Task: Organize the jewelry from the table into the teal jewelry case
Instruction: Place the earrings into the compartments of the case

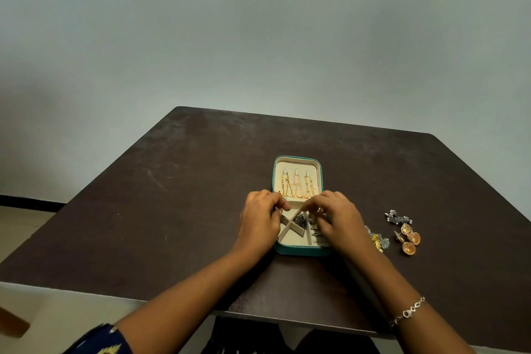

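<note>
**Case partly filled**

On the dark table (pixel 172 210), the teal jewelry case (pixel 298 251) lies open. Left hand (pixel 258 221) and right hand (pixel 337 217) curl over its near compartments; whether they hold anything cannot be told. Chains (pixel 297 187) hang in the far lid; earrings (pixel 413 238) wait on the right.

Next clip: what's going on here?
A person works with both hands over an open teal jewelry case on a dark table. The left hand and right hand meet, fingers curled, at the case's middle; what they pinch is unclear. Three chains hang in the lid. Several earrings lie loose on the table to its right.
</note>
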A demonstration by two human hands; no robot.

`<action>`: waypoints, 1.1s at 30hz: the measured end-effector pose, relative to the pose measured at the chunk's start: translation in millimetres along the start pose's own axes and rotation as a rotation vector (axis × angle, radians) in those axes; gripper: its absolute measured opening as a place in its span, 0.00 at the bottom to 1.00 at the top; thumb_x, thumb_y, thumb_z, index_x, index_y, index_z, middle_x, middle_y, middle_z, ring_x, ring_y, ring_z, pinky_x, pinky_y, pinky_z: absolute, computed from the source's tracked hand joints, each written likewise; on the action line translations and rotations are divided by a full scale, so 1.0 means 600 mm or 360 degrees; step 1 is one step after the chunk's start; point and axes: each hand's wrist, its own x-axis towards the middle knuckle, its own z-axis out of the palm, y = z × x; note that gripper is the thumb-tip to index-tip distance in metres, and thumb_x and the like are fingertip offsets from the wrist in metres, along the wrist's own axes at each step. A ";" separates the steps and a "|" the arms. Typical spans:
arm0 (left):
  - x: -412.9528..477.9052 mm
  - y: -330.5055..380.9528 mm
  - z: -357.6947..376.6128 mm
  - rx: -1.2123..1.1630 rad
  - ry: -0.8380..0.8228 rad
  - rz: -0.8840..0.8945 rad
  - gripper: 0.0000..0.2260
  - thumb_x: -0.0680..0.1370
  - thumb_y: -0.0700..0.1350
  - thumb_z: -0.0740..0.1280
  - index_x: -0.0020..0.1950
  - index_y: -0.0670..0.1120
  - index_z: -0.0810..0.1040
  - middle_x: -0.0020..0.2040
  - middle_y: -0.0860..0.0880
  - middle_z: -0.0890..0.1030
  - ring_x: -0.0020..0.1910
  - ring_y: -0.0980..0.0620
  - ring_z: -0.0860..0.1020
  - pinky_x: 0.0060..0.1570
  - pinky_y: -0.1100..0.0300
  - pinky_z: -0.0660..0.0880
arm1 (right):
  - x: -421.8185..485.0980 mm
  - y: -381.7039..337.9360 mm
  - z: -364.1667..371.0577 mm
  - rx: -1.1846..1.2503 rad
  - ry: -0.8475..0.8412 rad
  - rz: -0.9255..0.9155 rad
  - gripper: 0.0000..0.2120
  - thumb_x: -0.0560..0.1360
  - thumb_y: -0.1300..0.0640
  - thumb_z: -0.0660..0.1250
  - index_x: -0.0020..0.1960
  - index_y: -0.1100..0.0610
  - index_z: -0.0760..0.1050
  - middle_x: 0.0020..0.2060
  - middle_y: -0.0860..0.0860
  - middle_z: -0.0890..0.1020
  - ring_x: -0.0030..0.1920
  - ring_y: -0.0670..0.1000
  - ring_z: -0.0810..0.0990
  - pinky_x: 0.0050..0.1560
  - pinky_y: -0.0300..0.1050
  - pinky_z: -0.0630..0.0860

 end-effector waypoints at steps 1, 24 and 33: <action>0.000 0.000 0.000 0.0033 0.0015 0.0028 0.07 0.75 0.37 0.63 0.46 0.47 0.78 0.49 0.52 0.77 0.57 0.55 0.69 0.51 0.62 0.67 | 0.000 0.003 -0.002 0.0008 0.0019 -0.0015 0.11 0.73 0.65 0.64 0.49 0.52 0.79 0.42 0.45 0.76 0.46 0.45 0.68 0.39 0.34 0.62; -0.029 0.092 0.082 0.0237 0.0277 0.0939 0.06 0.75 0.46 0.60 0.45 0.45 0.75 0.42 0.49 0.77 0.47 0.52 0.70 0.50 0.61 0.65 | -0.139 0.197 -0.087 0.0041 0.0549 -0.0099 0.14 0.72 0.53 0.58 0.45 0.58 0.80 0.40 0.48 0.78 0.43 0.46 0.73 0.42 0.37 0.69; -0.033 0.184 0.182 -0.0413 0.0027 0.0474 0.07 0.74 0.40 0.60 0.48 0.43 0.77 0.46 0.47 0.78 0.48 0.58 0.69 0.49 0.74 0.63 | -0.139 0.239 -0.086 0.0150 0.0675 0.0283 0.09 0.70 0.68 0.68 0.44 0.56 0.79 0.40 0.47 0.78 0.43 0.49 0.74 0.42 0.32 0.67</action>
